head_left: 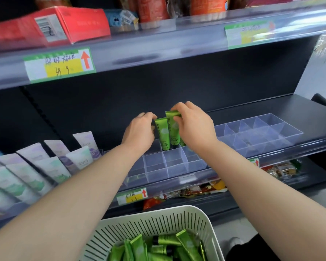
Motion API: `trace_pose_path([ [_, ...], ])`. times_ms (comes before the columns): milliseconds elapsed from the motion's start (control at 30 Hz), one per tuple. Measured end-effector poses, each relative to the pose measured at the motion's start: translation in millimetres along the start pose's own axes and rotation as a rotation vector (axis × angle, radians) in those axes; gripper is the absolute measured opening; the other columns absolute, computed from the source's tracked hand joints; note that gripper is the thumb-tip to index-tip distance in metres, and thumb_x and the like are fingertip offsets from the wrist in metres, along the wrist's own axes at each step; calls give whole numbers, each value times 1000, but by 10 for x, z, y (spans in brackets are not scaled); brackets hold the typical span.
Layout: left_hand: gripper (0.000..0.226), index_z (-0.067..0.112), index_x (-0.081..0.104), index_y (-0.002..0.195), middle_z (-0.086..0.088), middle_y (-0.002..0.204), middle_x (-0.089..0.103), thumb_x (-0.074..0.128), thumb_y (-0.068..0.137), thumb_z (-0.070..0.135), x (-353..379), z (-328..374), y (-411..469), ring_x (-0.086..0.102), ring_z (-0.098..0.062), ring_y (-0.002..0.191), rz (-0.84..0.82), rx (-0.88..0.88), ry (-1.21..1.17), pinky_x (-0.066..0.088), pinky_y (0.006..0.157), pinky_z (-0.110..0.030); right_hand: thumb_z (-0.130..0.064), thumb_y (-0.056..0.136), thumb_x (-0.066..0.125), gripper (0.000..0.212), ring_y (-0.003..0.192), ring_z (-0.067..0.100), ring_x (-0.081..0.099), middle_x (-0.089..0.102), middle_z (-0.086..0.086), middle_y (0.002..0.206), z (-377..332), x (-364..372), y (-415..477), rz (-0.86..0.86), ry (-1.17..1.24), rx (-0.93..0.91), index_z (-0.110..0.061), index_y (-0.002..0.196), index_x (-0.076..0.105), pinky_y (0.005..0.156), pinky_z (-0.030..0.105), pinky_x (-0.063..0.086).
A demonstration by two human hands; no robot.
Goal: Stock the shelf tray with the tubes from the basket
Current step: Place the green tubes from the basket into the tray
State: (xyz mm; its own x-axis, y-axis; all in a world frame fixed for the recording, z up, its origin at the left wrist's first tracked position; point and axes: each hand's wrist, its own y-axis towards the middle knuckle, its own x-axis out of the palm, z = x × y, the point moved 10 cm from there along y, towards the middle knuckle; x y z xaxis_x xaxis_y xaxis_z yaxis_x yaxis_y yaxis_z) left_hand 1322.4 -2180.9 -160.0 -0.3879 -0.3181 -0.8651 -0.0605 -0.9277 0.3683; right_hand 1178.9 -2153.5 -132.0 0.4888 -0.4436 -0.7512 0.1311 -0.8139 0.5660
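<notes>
- 2 glossy green tubes are stood crimped end up in back-row compartments of the clear divided shelf tray [175,167], near its back edge; each is marked with a pale round patch.
- The taller tube [172,129] is pinched at its crimp by the right hand [194,125].
- The left hand [139,129] is curled against the shorter tube [162,134]; whether it is gripped cannot be told.
- Black-capped basket tubes [139,249] are heaped in the white slotted basket [177,210].
</notes>
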Motion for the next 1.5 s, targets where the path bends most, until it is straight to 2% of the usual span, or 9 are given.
trace_pose_path([
  [167, 27, 17, 58, 123, -1, 125, 55, 52, 96, 13, -11, 23, -124, 53, -23, 111, -66, 55, 74, 49, 87, -42, -17, 94, 51, 27, 95, 25, 56, 58, 2, 107, -19, 263, 146, -101, -109, -2, -22, 121, 53, 65, 30, 33],
  [300, 29, 20, 58, 123, 3, 130, 53, 52, 96, 13, -63, 24, -191, 49, -20, 116, -67, 67, 54, 45, 93, -40, -13, 92, 50, 31, 102, 26, 50, 62, 3, 107, 30, 432, 191, -148, -213, -3, -22, 121, 54, 73, 33, 30],
  [567, 31, 20, 57, 126, 3, 132, 53, 50, 97, 12, -121, 23, -245, 51, -18, 115, -55, 69, 38, 46, 93, -37, -13, 91, 50, 34, 107, 24, 43, 67, 0, 106, 95, 625, 164, -233, -317, 6, -24, 123, 55, 75, 35, 30],
  [700, 31, 19, 57, 127, 2, 133, 53, 49, 98, 11, -137, 10, -285, 50, -18, 116, -55, 74, 36, 46, 94, -37, -8, 90, 49, 38, 108, 25, 44, 64, 0, 111, 64, 579, 160, -218, -308, -2, -25, 123, 54, 77, 35, 32],
  [867, 32, 20, 57, 126, 2, 132, 53, 51, 97, 11, -144, 1, -380, 50, -20, 116, -50, 83, 45, 47, 93, -38, -9, 91, 49, 36, 108, 27, 45, 62, 1, 114, -92, 400, 106, -110, -273, -47, -24, 123, 54, 82, 39, 36],
  [1100, 30, 20, 59, 123, 1, 129, 55, 53, 95, 11, -28, -45, -695, 50, -21, 115, -103, 93, 71, 46, 90, -39, -8, 89, 56, 34, 107, 30, 48, 64, 2, 112, -237, 373, -415, -62, -228, -84, -22, 120, 58, 78, 39, 35],
  [1267, 32, 21, 58, 125, 4, 134, 53, 52, 95, 12, 169, -178, -1114, 46, -18, 125, -168, 61, 37, 43, 93, -37, -6, 82, 65, 29, 93, 34, 54, 68, 4, 96, -279, 493, -1030, -41, -169, -107, -17, 109, 65, 68, 38, 37],
  [1500, 27, 19, 63, 119, 3, 124, 61, 55, 94, 12, 549, -498, -1777, 53, -17, 118, -264, 3, -27, 43, 98, -35, -9, 72, 74, 31, 86, 29, 59, 67, -3, 86, -276, 1013, -1863, -206, -164, -102, -23, 98, 67, 63, 36, 44],
])
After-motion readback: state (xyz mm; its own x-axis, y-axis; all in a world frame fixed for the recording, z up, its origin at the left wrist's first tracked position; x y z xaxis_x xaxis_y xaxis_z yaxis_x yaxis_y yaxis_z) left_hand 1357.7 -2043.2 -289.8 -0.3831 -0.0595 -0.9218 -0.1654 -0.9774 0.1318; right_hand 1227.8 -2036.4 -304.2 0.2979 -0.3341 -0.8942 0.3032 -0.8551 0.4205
